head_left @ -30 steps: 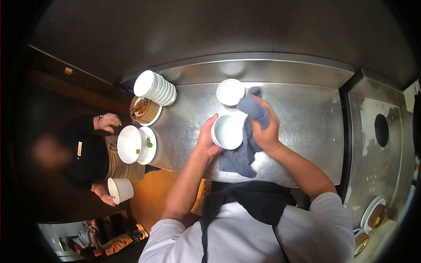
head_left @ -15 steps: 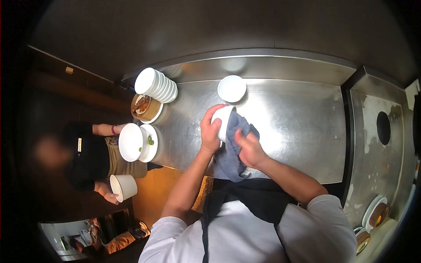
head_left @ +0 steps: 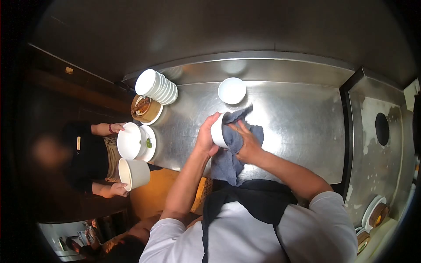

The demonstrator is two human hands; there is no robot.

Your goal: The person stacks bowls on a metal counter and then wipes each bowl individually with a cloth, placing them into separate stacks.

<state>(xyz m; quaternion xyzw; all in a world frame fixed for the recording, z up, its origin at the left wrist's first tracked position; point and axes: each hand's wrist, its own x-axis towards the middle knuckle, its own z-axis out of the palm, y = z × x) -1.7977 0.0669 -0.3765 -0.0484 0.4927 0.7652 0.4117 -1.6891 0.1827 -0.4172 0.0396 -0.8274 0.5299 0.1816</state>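
Note:
My left hand (head_left: pixel 207 136) grips a white bowl (head_left: pixel 216 130) by its outer side, the bowl tilted so its mouth faces right. My right hand (head_left: pixel 249 143) presses a grey-blue cloth (head_left: pixel 229 165) into the bowl's mouth, with a corner of the cloth sticking up past the rim and the rest hanging below. Just beyond my hands, a second white bowl (head_left: pixel 232 90) stands on the steel counter (head_left: pixel 298 127).
Leaning bowls (head_left: pixel 157 86) are stacked at the counter's back left, beside a round wooden container (head_left: pixel 145 109) of food. A co-worker (head_left: pixel 87 149) at the left holds a white bowl (head_left: pixel 130 141) and a white tub (head_left: pixel 135 173). Food dishes (head_left: pixel 376 212) sit at the lower right.
The bowl in my left hand has shifted slightly down and left, and my right hand has moved the cloth into its mouth. The co-worker's tub has moved up and right.

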